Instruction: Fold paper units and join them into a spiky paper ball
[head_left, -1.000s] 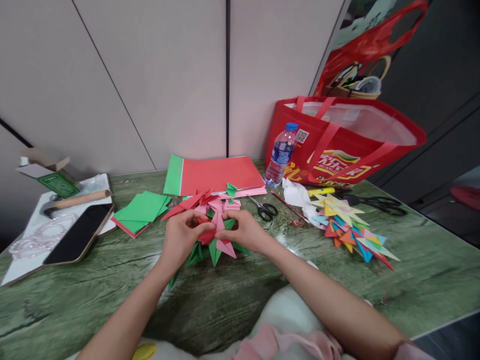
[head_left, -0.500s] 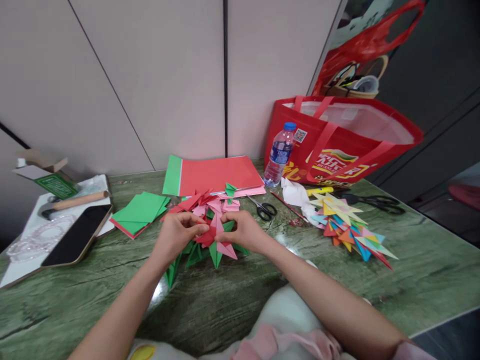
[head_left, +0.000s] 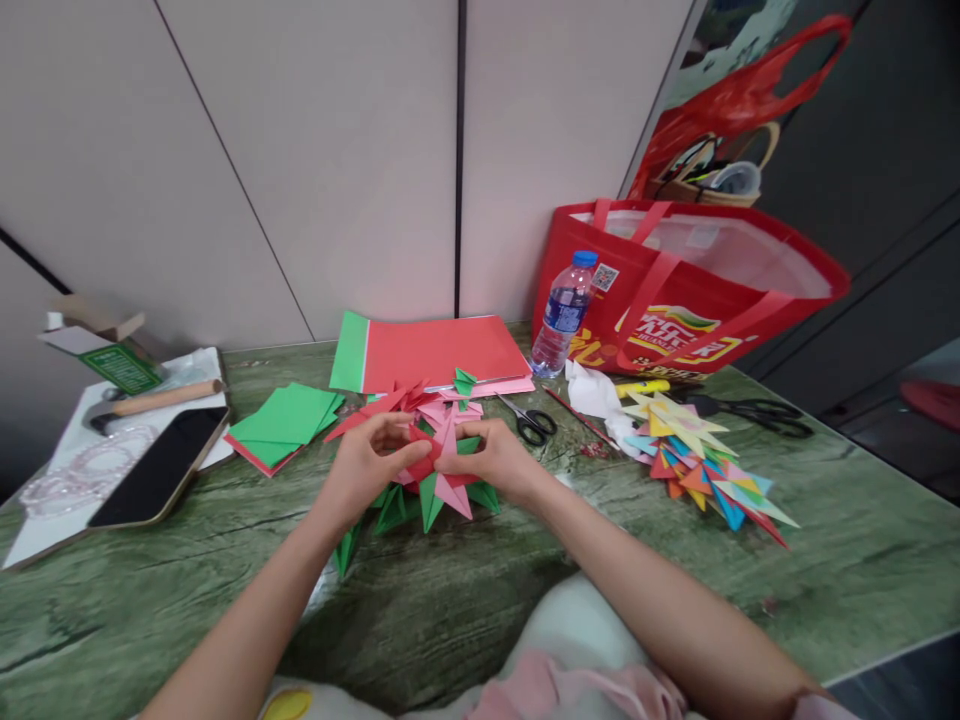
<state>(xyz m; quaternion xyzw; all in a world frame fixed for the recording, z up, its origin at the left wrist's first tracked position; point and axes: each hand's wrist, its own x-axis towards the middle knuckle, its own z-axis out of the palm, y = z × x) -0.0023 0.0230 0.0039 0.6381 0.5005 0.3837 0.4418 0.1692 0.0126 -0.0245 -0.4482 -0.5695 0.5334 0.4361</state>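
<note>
Between my two hands is a folded-paper star (head_left: pixel 454 495) with pink, green and red points. My left hand (head_left: pixel 377 462) pinches its red part from the left, thumb against the paper. From the right, my right hand (head_left: pixel 491 460) grips the star near its middle, its thumb meeting the red and pink folds. More green folded pieces (head_left: pixel 394 508) lie under and beside the star. Red folded pieces (head_left: pixel 401 397) and pink ones sit just behind my hands, with a small green folded piece (head_left: pixel 464 381) on top. My fingers partly hide the star's centre.
Green paper squares (head_left: pixel 285 425) lie left, near a phone (head_left: pixel 161 470) and a hammer (head_left: pixel 165 399). Behind are red sheets (head_left: pixel 450 352), scissors (head_left: pixel 534 425) and a water bottle (head_left: pixel 561 318). A red bag (head_left: pixel 720 280) and multicoloured folded paper (head_left: pixel 694 455) stand right.
Both hands stay on the paper star. The fingers of my right hand have closed in over its middle, and my left hand has shifted slightly. The whole view has moved a little.
</note>
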